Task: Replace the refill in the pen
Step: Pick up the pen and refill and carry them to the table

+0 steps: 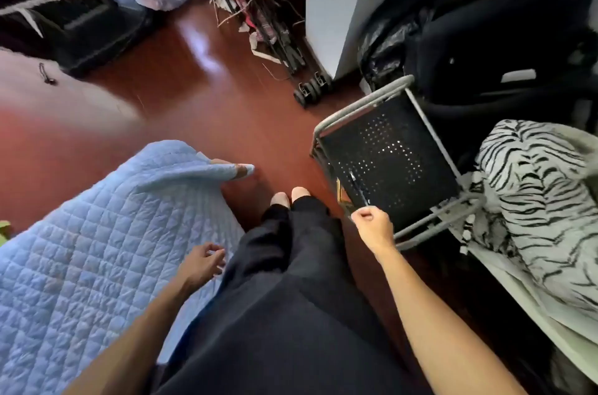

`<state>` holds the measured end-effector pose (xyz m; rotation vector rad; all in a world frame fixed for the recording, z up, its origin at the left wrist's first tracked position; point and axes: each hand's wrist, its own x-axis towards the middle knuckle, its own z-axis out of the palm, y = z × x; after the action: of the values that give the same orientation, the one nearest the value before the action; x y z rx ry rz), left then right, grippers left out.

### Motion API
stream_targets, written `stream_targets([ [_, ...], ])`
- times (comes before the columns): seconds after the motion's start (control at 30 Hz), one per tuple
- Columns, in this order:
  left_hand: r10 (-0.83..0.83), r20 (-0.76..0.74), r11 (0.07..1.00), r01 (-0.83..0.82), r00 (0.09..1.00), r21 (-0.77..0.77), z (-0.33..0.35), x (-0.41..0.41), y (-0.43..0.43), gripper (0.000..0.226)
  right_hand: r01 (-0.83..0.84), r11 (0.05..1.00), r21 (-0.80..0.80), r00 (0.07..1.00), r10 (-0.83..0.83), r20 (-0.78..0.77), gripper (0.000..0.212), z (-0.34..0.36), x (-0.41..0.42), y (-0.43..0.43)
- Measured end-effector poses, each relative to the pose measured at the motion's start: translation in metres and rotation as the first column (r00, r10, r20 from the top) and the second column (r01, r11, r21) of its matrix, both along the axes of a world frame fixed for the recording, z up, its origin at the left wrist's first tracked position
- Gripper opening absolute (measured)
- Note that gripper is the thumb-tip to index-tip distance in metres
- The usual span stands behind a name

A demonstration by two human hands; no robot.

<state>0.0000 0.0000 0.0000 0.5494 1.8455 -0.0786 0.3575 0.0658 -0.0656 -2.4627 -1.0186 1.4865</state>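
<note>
A dark pen lies along the front left part of a black perforated chair seat. My right hand is at the pen's near end, fingers curled and thumb pressed to forefinger, apparently pinching its tip. A thin gold-coloured stick shows at the seat's left edge; I cannot tell what it is. My left hand rests on a light blue quilt with fingers loosely apart and nothing in it.
My legs in dark trousers stretch forward over a red-brown floor. A zebra-print cloth lies right of the chair. A folded stroller, bags and dark luggage crowd the back.
</note>
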Motion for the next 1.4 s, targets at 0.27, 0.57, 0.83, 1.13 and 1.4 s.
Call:
stream_targets([
  [0.27, -0.185, -0.002, 0.983, 0.185, 0.983, 0.014, -0.056, 0.018, 0.067, 0.011, 0.121, 0.992, 0.028, 0.986, -0.124, 0.114, 0.018, -0.077, 0.016, 0.042],
  [0.57, -0.292, 0.053, 0.956, 0.294, 0.955, -0.018, -0.1, 0.038, 0.076, 0.02, 0.023, 1.0, -0.019, 0.98, -0.018, 0.199, 0.033, -0.128, 0.021, 0.059],
  [0.83, -0.271, 0.075, 0.961, 0.274, 0.96, -0.031, -0.102, 0.033, 0.066, 0.014, 0.058, 0.998, -0.04, 0.977, -0.049, 0.207, 0.025, -0.137, 0.019, 0.053],
  [1.13, -0.163, 0.041, 0.986, 0.161, 0.986, 0.039, -0.05, 0.024, 0.062, 0.015, 0.136, 0.991, 0.008, 0.991, -0.136, -0.004, 0.031, -0.07, 0.012, 0.06],
  [1.4, 0.095, 0.046, 0.976, -0.103, 0.994, 0.193, 0.001, 0.009, 0.043, 0.01, 0.027, 0.992, 0.126, 0.947, 0.015, -0.321, 0.002, 0.044, -0.041, 0.083],
])
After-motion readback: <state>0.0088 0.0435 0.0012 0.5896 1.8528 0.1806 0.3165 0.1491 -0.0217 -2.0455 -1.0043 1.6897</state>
